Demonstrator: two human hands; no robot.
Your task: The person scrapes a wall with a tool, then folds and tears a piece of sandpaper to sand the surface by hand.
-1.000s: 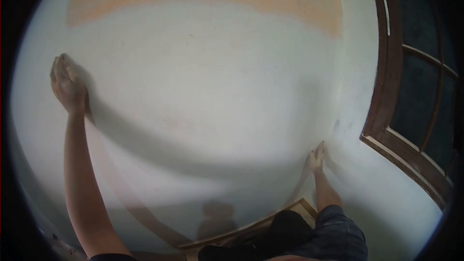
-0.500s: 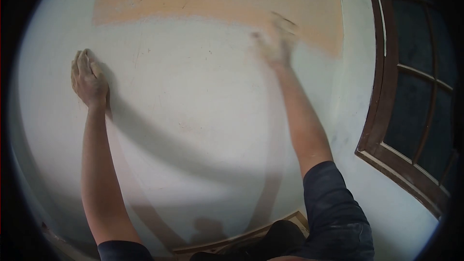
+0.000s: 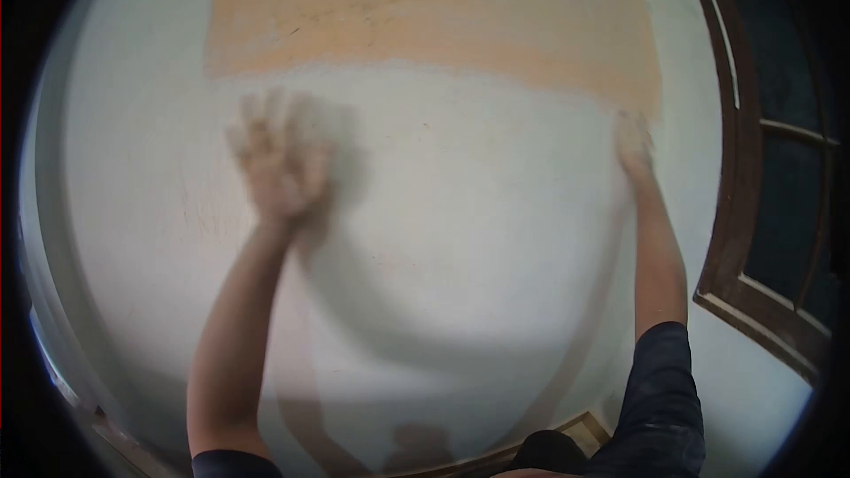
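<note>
A white-painted wall (image 3: 460, 239) fills the view, with an orange unpainted patch (image 3: 425, 9) across its top. My left hand (image 3: 279, 155) is blurred with motion, fingers spread, flat against the white part just below the orange patch. My right hand (image 3: 636, 149) rests against the wall at the right, by the lower right corner of the orange patch; its fingers point up. Neither hand visibly holds anything, though blur hides detail.
A dark brown window frame (image 3: 744, 212) with dark panes stands at the right edge. A brown wooden skirting strip (image 3: 567, 438) runs along the bottom of the wall. My arms cast shadows on the white paint.
My left hand has swept right and slightly down across the wall. My right hand has moved right and down from the orange patch's edge to its lower right corner.
</note>
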